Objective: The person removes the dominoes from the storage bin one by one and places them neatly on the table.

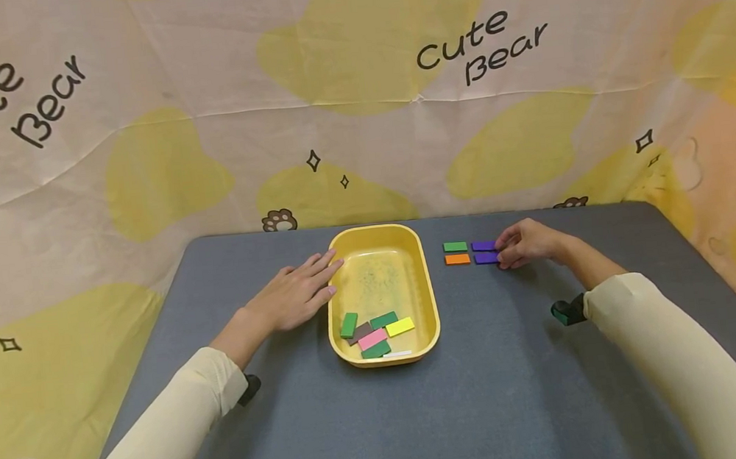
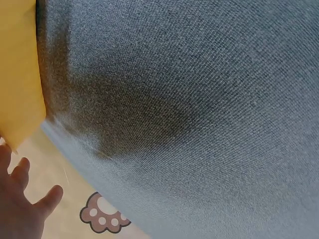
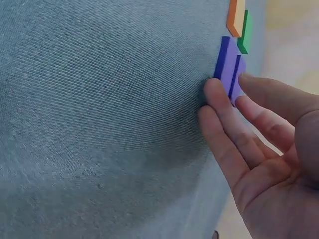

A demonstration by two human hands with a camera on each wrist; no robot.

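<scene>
My left hand point(image 1: 301, 293) rests with fingers spread on the left rim of a yellow tray point(image 1: 432, 304). In the left wrist view, fingertips point(image 2: 22, 167) show beside the tray's wall point(image 2: 17, 69). To the right of the tray, my right hand point(image 1: 527, 242) touches the right ends of two purple rectangular blocks, a far one point(image 1: 483, 246) and a near one point(image 1: 485, 258). Its fingers point(image 3: 224, 142) are extended in the right wrist view, with the thumb by the far block. A green block point(image 1: 455, 247) and an orange block point(image 1: 457, 259) lie just left of the purple pair.
Several blocks lie in the tray's near end, among them a yellow one point(image 1: 400, 327), a pink one point(image 1: 373, 340) and a white one point(image 1: 397, 354). The grey cloth-covered table point(image 1: 479, 411) ends at a printed curtain point(image 1: 352, 61) behind.
</scene>
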